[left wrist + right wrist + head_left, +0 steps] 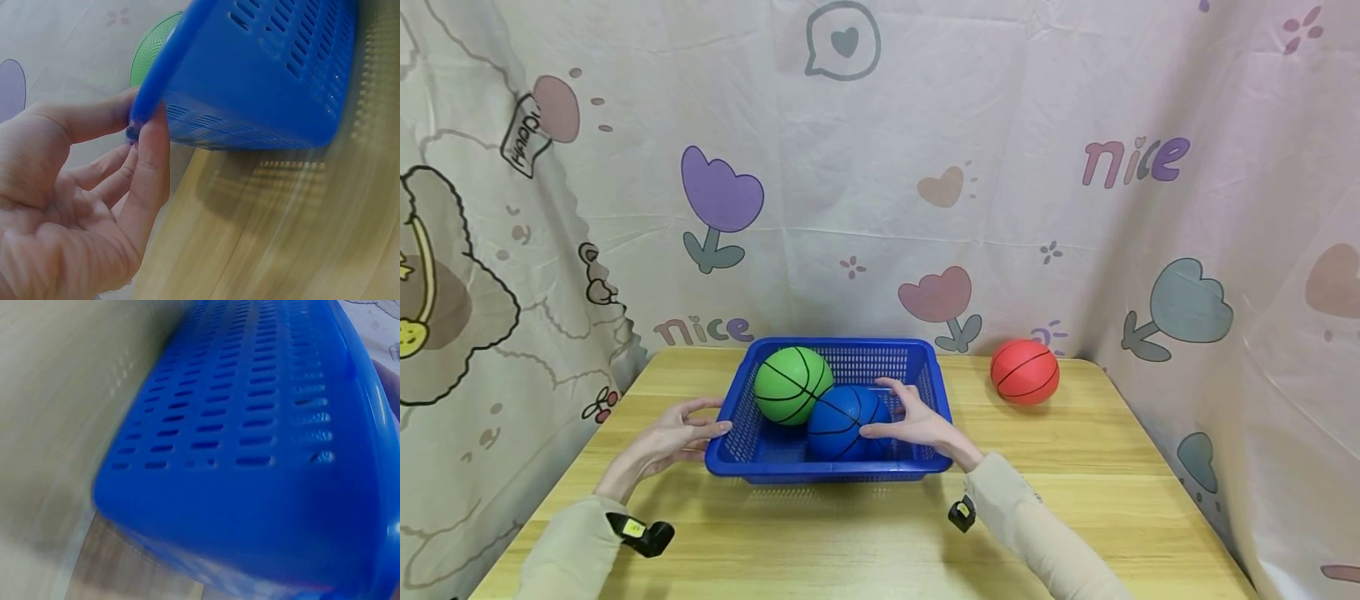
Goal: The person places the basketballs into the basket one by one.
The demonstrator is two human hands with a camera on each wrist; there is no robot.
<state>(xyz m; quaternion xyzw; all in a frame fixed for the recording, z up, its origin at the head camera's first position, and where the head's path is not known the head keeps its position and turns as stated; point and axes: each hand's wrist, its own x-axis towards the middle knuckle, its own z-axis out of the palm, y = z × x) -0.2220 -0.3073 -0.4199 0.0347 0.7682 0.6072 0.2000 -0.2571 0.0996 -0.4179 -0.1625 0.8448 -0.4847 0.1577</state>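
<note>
A blue plastic basket (831, 468) with slotted walls stands on the wooden table in the head view. Inside it, a green ball (790, 385) with black seam lines lies toward the back left. Against its front right side is a blue ball (844, 423) with black lines. My left hand (681, 433) pinches the basket's left rim (159, 75) between thumb and fingers. Reaching in over the right rim, my right hand (921, 421) holds the blue ball's right side, thumb in front and fingers behind. The basket wall hides most of that hand from the right wrist camera.
A red ball (1025, 372) with dark lines rests on the wooden table (1075, 483), at the back right, apart from the basket. A printed curtain (865, 208) hangs behind the table and along both sides.
</note>
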